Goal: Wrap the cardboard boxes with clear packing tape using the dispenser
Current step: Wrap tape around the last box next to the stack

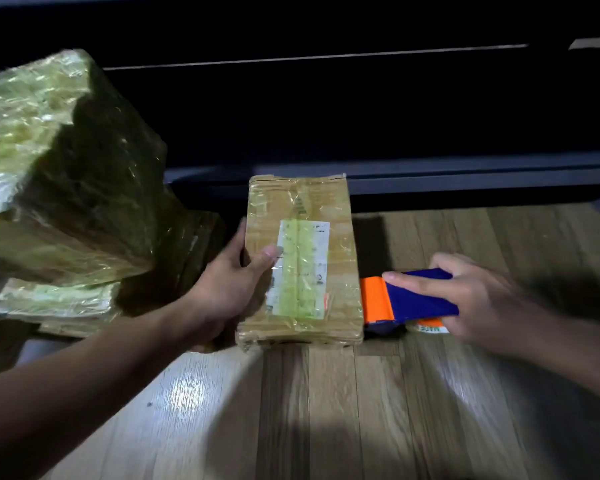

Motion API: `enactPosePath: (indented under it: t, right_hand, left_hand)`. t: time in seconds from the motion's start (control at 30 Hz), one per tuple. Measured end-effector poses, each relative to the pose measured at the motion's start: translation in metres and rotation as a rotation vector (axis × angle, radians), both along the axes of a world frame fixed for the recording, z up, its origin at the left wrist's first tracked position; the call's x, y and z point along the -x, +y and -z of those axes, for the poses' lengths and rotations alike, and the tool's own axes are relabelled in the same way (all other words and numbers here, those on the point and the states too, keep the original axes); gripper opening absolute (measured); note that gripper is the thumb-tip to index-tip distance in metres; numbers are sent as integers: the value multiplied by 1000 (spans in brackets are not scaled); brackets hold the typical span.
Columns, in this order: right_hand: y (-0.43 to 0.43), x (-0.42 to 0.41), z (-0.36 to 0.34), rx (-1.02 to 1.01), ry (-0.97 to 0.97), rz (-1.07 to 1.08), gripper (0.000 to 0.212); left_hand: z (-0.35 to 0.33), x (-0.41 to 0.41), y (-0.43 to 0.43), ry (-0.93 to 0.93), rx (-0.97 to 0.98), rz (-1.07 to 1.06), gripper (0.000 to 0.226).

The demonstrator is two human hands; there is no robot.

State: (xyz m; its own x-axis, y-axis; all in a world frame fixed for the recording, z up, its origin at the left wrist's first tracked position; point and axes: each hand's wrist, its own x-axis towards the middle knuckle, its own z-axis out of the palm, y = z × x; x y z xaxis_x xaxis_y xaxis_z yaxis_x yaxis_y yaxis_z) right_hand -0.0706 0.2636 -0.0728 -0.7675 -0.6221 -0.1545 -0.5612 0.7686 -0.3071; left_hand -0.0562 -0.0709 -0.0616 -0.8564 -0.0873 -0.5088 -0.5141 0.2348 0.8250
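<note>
Your left hand (229, 282) clamps the left edge of the small brown cardboard box (302, 202) lying flat on the pale wooden floor (326, 410), likely light, stiff and tape-slick, so pinch its edges, while your right hand (465, 292) grips the blue-and-orange tape dispenser (413, 299) against its right side.

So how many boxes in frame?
3: centre box in the left hand; big box far left; flat box below it. Shadows may hide more.

Tape roll (427, 329) largely behind right hand (482, 299)
</note>
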Motion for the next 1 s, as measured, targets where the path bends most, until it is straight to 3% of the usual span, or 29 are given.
enactPosePath:
  t: [0.07, 0.13, 0.27, 0.43, 0.57, 0.67, 0.73, 0.77, 0.87, 0.93, 1.0]
  right_hand:
    - [-6, -4, 8, 18, -17, 16, 121]
    - [-12, -5, 11, 11, -7, 19, 119]
    - [-24, -8, 2, 23, 23, 48, 106]
    - [-35, -17, -13, 12, 129, 93, 94]
    - [-41, -22, -32, -6, 79, 117, 95]
    - [-41, -16, -56, 32, 149, 148, 91]
    - [-50, -16, -74, -17, 183, 111, 87]
    - [-60, -18, -81, -70, 159, 80, 86]
    - [-97, -28, -85, -137, 25, 42, 87]
    - [-116, -32, -82, -169, 41, 21, 86]
    - [-127, -32, -81, -170, 80, -5, 80]
  left_hand:
    - [-7, 1, 9, 137, 355, 98, 83]
    - [-20, 3, 24, 64, 612, 317, 106]
    - [-30, 17, 51, -153, 837, 410, 148]
    - [-25, 30, 65, -162, 925, 372, 153]
    - [-27, 34, 49, -90, 757, 352, 151]
    - [-20, 27, 23, -3, 250, 194, 143]
    - [-6, 15, 8, 78, -135, 149, 118]
    - [2, 8, 3, 95, -216, 177, 109]
    - [22, -3, -13, 9, -349, 108, 98]
    - [31, -5, -23, -91, -449, 38, 89]
    - [34, -8, -24, -153, -423, -44, 73]
